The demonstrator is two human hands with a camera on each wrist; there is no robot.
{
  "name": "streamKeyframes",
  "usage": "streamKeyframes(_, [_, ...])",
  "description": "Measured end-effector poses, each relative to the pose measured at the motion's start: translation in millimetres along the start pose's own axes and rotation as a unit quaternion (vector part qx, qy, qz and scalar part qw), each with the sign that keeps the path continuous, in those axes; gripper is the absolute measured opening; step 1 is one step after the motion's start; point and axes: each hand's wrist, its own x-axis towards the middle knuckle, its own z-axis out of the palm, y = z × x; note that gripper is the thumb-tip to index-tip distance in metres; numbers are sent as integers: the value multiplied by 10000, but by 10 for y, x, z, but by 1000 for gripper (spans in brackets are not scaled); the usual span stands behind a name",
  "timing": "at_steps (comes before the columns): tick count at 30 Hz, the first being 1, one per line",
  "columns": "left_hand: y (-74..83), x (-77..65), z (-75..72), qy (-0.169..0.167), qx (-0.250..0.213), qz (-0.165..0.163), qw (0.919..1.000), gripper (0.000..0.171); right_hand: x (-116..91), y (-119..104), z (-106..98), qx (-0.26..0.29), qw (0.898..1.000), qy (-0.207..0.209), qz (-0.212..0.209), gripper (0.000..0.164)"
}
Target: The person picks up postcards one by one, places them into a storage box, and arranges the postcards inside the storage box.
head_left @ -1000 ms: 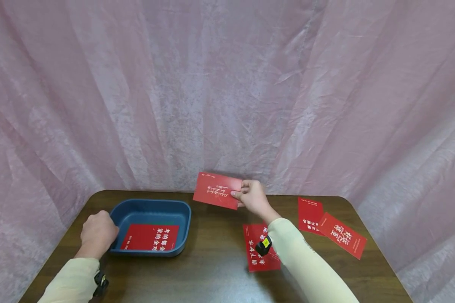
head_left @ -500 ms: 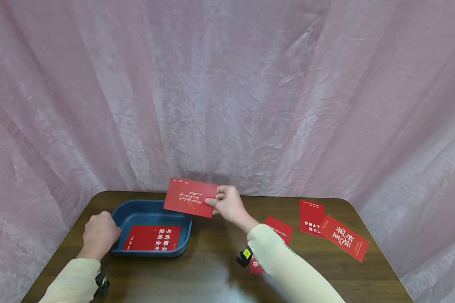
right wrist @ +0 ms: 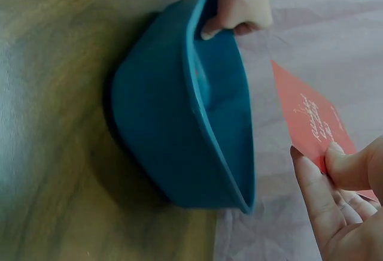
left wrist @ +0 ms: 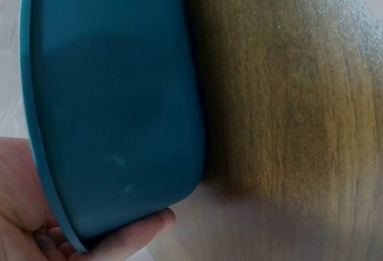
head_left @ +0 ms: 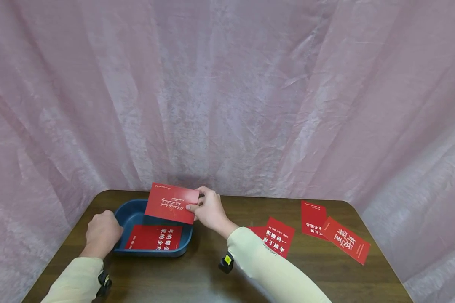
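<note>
A red card [head_left: 170,203] with white handwriting-style print is pinched at its right edge between the thumb and fingers of my right hand [head_left: 211,210]. In the head view it overlaps the back of a blue plastic bin [head_left: 187,242]; the right wrist view shows it raised off to the side of the bin's rim [right wrist: 206,126]. My left hand [head_left: 103,232] grips the bin's left wall, thumb inside and fingers against the outside [left wrist: 128,237]. Another red card [head_left: 153,237] with white characters lies on the bin's floor.
Red cards [head_left: 277,237] lie overlapping near my right forearm. Farther right, one red card [head_left: 313,219] is partly under another [head_left: 346,240]. The wooden table [head_left: 155,280] ends at a pink curtain [head_left: 227,97] behind.
My right hand has carried the pinched card leftward, from right of the bin to over its back part in the head view. The left hand keeps its hold on the bin.
</note>
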Motion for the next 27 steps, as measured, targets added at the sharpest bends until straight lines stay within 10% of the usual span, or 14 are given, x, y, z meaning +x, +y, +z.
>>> streamKeyframes(27, [44,-31,37,120,36,129,9998,23,-95,207,596,-2199,9731,-648,235,41])
